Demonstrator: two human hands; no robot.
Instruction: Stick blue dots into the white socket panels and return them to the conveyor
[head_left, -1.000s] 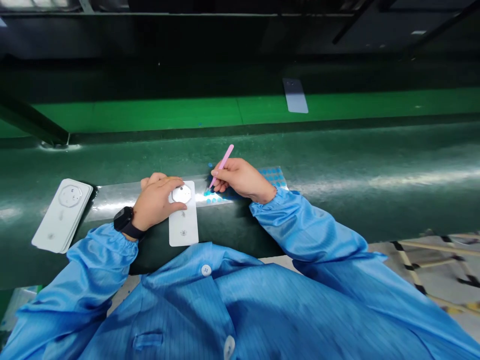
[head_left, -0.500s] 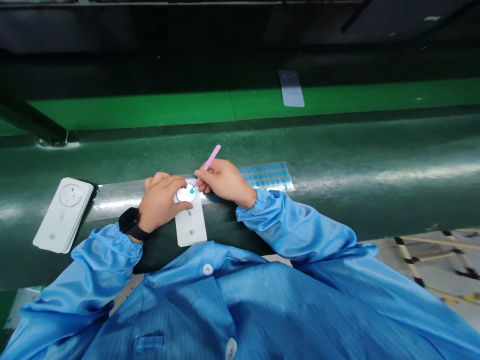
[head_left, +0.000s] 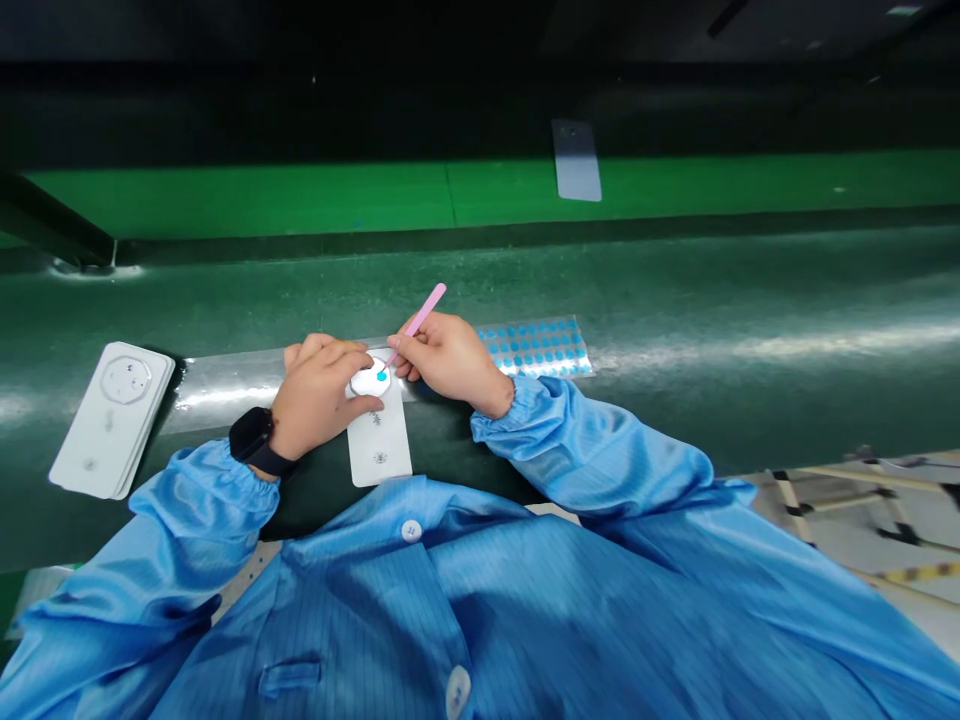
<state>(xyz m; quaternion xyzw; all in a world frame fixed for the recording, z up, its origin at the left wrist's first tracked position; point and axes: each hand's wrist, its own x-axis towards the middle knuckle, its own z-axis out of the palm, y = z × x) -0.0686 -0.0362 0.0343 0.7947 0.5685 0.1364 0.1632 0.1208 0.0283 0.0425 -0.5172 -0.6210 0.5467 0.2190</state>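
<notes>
My left hand (head_left: pixel 319 390) curls over a round white disc (head_left: pixel 369 380) and holds it down on a white rectangular card (head_left: pixel 379 445). My right hand (head_left: pixel 442 355) pinches pink tweezers (head_left: pixel 418 321). Their tip rests on the disc at a small cyan round sticker (head_left: pixel 382 376). A black smartwatch (head_left: pixel 253 441) sits on my left wrist. Fingers hide part of the disc's edge.
A sheet of blue round stickers (head_left: pixel 534 347) lies right of my right hand. A stack of white cards (head_left: pixel 111 420) lies at the left, on a green conveyor belt (head_left: pixel 675 400). Another white card (head_left: pixel 576 160) lies farther away. Taped floor shows at the lower right.
My right hand has moved left, carrying the tweezers from beside the card to over the disc. The cyan sticker now shows on the disc. The whole view has tilted slightly.
</notes>
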